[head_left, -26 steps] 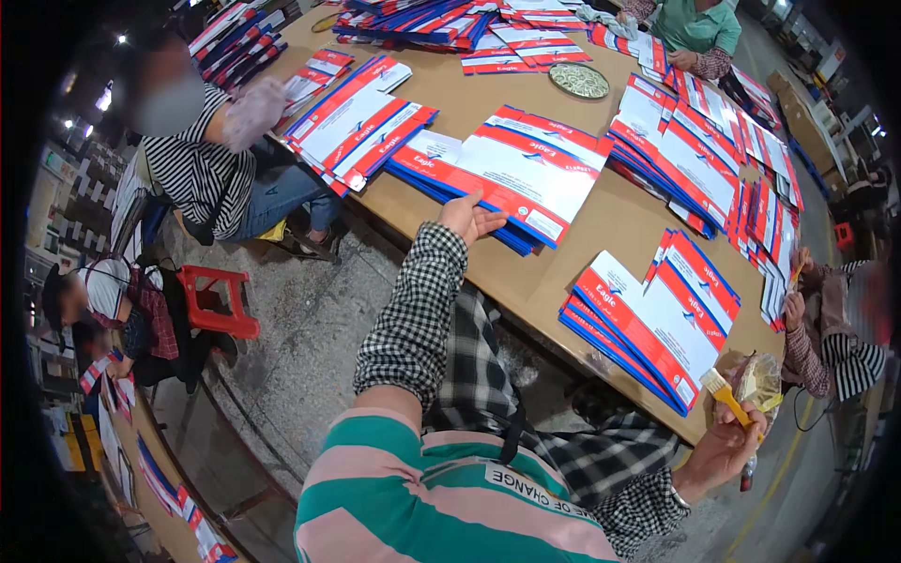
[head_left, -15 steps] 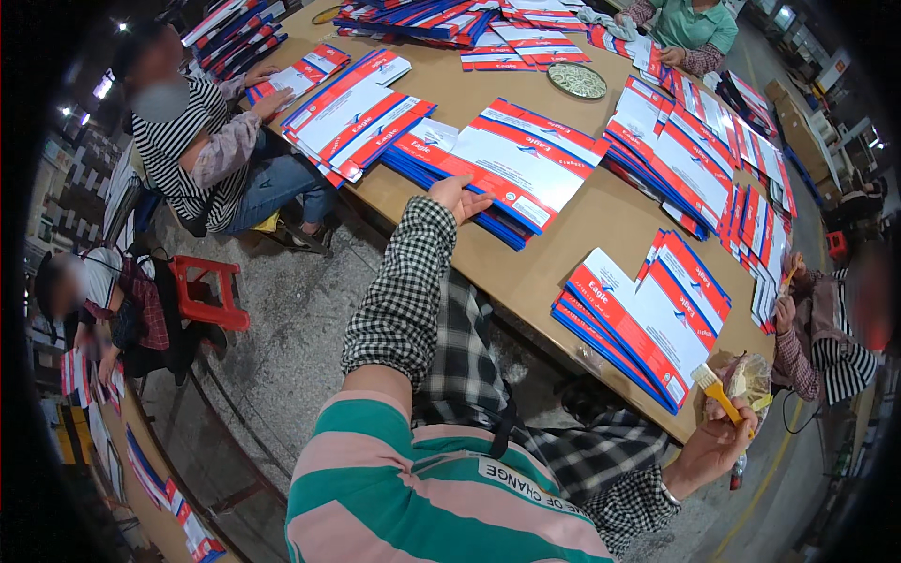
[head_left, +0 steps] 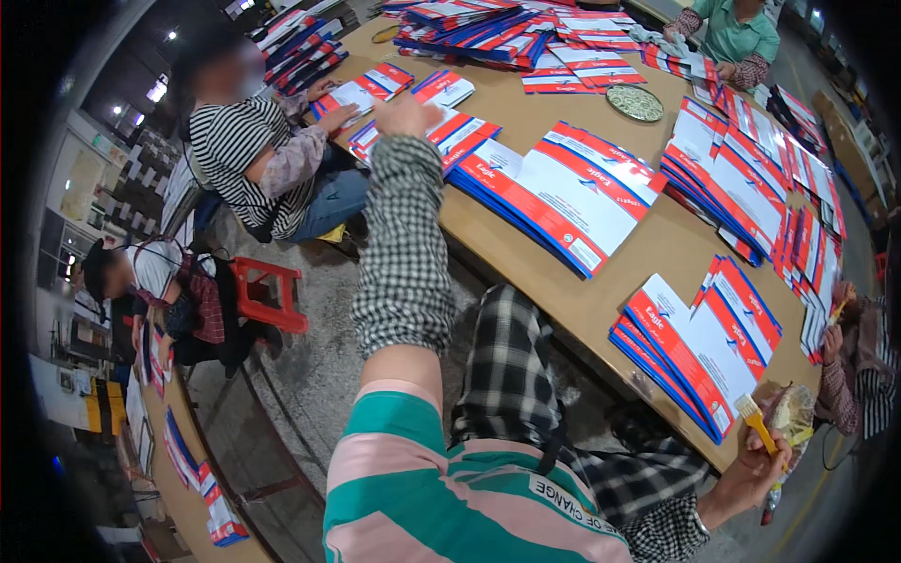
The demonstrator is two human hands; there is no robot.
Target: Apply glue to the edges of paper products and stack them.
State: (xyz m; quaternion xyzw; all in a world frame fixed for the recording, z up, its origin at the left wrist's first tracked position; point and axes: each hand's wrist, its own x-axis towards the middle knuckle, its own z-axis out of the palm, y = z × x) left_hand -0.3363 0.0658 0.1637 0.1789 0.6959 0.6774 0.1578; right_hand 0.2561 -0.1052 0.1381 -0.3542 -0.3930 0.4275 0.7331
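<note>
The left hand (head_left: 405,114) is stretched far out over the left stack (head_left: 469,133) of red, white and blue sheets at the table's edge; it is blurred, so I cannot tell whether its fingers are apart or together, nor whether it touches the sheets; the right hand (head_left: 746,480) is low at the table's near right corner, fingers clamped on the yellow handle of a brush (head_left: 768,433), its pale bristles pointing up and to the left, just beside the lower corner of the near stack (head_left: 706,347); a clear-sided container (head_left: 794,413) with pale stuff in it is just beyond the brush; the middle stack (head_left: 582,197) lies between the left stack and the near stack, fanned a little so that blue edges show along its near side; all three lie on the brown table (head_left: 544,293); more sheets (head_left: 732,155) are spread in overlapping rows along the right side, and a high pile (head_left: 474,36) is at the far side; a round patterned dish (head_left: 634,102) lies beyond the middle stack; at the left a co-worker (head_left: 249,155) in a striped top has both hands at a few sheets; another in green (head_left: 741,42) is at the far right; a red stool (head_left: 267,294) stands on the floor (head_left: 324,300) at the left.
</note>
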